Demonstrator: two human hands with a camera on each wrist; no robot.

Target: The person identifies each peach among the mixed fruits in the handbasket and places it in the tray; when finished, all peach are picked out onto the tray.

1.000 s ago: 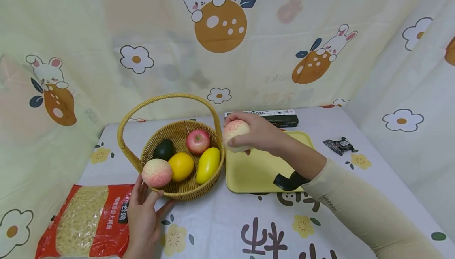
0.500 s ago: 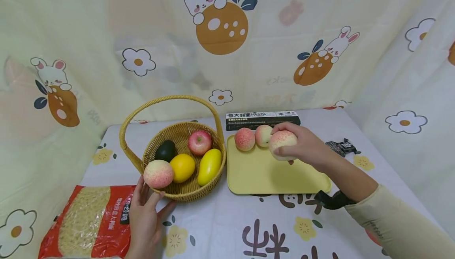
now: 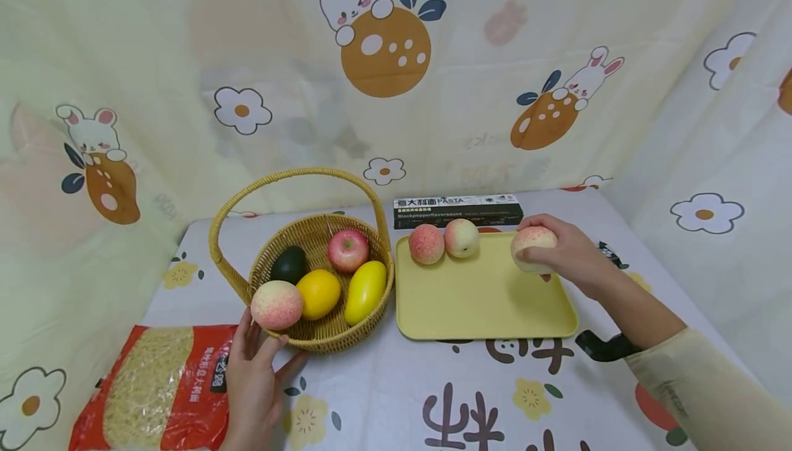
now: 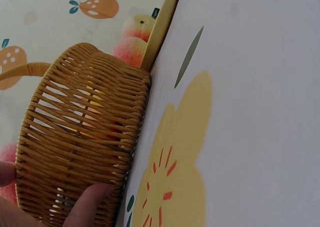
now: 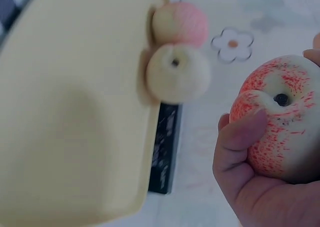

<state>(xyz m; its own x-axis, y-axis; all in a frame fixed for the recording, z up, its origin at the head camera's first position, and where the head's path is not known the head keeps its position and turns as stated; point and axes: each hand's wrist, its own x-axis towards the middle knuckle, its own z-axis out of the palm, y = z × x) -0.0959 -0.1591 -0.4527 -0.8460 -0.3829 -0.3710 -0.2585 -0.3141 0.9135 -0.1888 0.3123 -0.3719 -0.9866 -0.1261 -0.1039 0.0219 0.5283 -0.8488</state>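
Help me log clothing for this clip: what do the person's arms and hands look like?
The left hand and right hand are ungloved. A cream sleeve ends on the right forearm, with small dark lettering near its cuff; a curved black piece juts out beside it. No left sleeve is in view.

The held peach point(image 3: 529, 236) has moved rightward over the tray point(image 3: 470, 300).

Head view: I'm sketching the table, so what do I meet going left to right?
Pasta bag → peach at the front of the basket → mango → redder peach → paler peach → held peach in the right hand.
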